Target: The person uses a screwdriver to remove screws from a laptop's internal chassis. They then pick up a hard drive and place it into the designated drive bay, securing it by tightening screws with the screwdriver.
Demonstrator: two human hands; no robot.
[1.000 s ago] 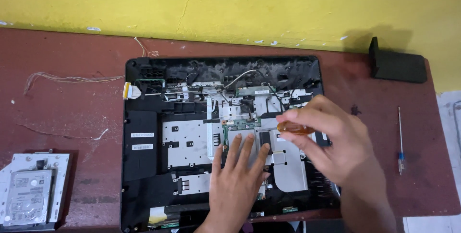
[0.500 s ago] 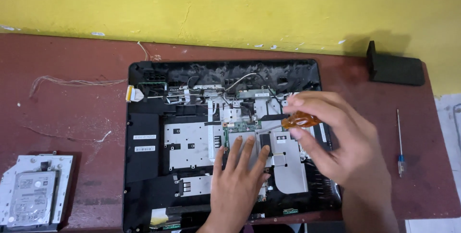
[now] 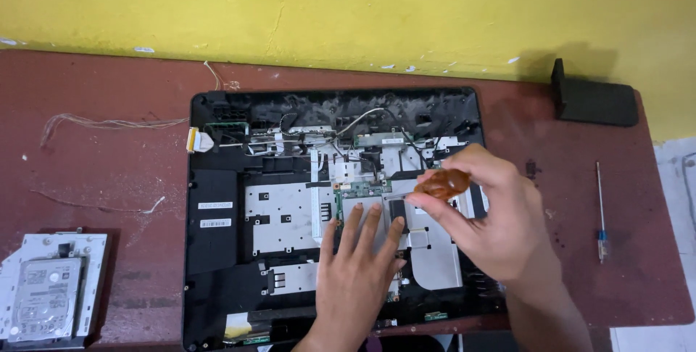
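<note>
On the worktop: an opened laptop chassis (image 3: 290,200) is laid flat on the reddish-brown worktop (image 3: 109,171), its black frame and bare metal plates exposed.
Right hand: the right hand (image 3: 486,214) is held over the right half of the chassis; its grip is pinched around an amber-handled screwdriver (image 3: 441,184).
Screwdriver: the handle is enclosed between thumb and fingertips, and the thin shaft is pointed left and down toward the small green circuit board (image 3: 362,189); whether the tip is touching cannot be told.
Left hand: the left hand (image 3: 355,279) is laid palm down on the metal plate below the green board, fingers spread and straight, nothing being held.
Wires: thin black and white wires (image 3: 362,116) are seen along the upper part of the chassis.
Left of the chassis: a hard drive in a pale metal bracket (image 3: 47,294) is placed near the worktop's front left corner, well apart from both hands.
Right of the chassis: a second slim screwdriver (image 3: 600,210) is laid near the right edge.
Far corner: a black block-shaped object (image 3: 594,100) is stood against the yellow wall (image 3: 348,11).
Loose strands: pale wire strands (image 3: 109,121) are scattered at the upper left.
</note>
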